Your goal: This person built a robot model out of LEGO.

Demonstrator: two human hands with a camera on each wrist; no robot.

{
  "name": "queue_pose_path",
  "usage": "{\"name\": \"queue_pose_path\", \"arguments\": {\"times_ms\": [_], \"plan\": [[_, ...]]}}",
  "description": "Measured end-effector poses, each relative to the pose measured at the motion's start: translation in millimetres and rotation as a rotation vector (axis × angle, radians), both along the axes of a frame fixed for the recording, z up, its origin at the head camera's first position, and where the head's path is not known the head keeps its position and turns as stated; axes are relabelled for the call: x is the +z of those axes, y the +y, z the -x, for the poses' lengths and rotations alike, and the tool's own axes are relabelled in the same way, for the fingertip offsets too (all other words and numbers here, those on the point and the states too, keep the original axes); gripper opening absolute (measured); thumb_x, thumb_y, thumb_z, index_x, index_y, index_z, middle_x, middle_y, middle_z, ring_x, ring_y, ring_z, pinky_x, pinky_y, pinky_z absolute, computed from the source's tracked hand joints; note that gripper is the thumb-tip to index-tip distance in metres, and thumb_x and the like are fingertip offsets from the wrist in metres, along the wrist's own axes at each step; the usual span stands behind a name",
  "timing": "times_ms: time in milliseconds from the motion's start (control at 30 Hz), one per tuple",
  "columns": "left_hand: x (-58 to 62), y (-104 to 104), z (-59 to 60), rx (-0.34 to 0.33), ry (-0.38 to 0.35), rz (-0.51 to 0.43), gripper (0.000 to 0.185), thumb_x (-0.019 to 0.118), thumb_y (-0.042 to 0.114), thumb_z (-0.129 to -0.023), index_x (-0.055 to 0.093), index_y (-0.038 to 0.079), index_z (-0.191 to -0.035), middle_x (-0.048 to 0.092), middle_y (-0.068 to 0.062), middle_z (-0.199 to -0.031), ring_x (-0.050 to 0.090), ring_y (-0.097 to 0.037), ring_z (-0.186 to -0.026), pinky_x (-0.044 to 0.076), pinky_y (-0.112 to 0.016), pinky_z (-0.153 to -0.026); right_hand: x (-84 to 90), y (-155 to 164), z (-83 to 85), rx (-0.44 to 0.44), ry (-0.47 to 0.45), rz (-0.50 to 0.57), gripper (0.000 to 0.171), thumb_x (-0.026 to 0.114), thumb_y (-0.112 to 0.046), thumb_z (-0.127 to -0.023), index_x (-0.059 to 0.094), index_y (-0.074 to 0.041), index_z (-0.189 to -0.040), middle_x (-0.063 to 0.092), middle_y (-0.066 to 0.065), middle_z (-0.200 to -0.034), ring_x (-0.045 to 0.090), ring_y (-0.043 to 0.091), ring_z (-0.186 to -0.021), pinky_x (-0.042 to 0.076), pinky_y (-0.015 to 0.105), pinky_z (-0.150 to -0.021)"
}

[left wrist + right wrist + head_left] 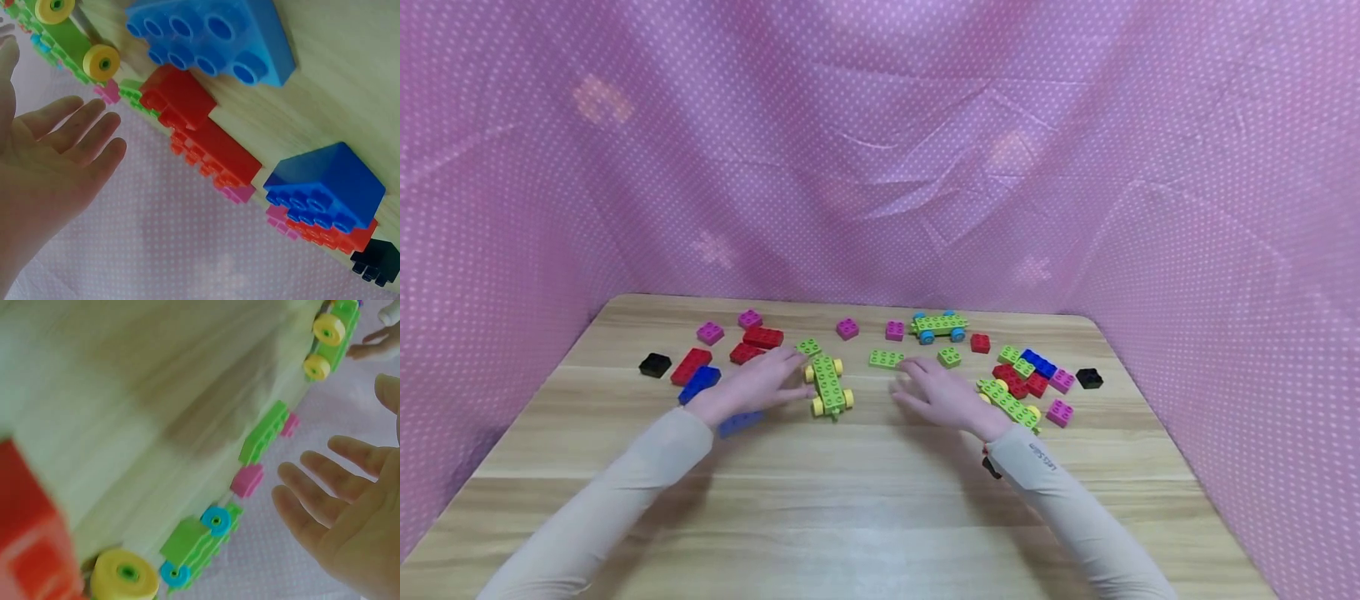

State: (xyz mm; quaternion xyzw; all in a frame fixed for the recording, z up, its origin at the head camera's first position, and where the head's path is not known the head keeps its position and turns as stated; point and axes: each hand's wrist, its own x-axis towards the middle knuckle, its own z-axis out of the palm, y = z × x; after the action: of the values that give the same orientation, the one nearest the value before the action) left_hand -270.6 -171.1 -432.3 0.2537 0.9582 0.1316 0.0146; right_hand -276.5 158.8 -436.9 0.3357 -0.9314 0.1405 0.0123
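Fingers (100, 162) of my left hand (752, 387) and right hand (943, 396) hang apart, holding nothing — reaching, I judge; next calls for a curled grip. Two yellow-wheeled bases (829, 387): one beside the left fingers, one outward of the right. One long green brick (886, 359) just ahead of the right — farther, one blue-wheeled base (940, 325).

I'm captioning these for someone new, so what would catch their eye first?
Probably the pinkish-purple dotted cloth, hanging behind the wooden table. Next, perhaps the green car base with yellow wheels, beside the left hand, and the blue-wheeled green base near the table's far edge, right of centre in the head view.
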Motion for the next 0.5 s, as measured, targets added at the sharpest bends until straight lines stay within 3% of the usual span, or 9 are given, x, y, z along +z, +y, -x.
{"name": "queue_pose_path", "arguments": {"times_ms": [500], "plan": [[-9.2,7,1.3,0.016,-0.01,0.036,0.079,0.065,0.052,-0.091,0.045,-0.002,-0.145,0.051,-0.024,-0.145,0.046,-0.042,-0.136,0.038,-0.059,-0.114,-9.7,-38,-5.1,0.118,-0.042,-0.091,0.055,0.055,-0.043,-0.099,0.049,-0.009,-0.143,0.058,0.009,-0.141,0.056,0.024,-0.128,0.046,0.042,-0.112]]}}
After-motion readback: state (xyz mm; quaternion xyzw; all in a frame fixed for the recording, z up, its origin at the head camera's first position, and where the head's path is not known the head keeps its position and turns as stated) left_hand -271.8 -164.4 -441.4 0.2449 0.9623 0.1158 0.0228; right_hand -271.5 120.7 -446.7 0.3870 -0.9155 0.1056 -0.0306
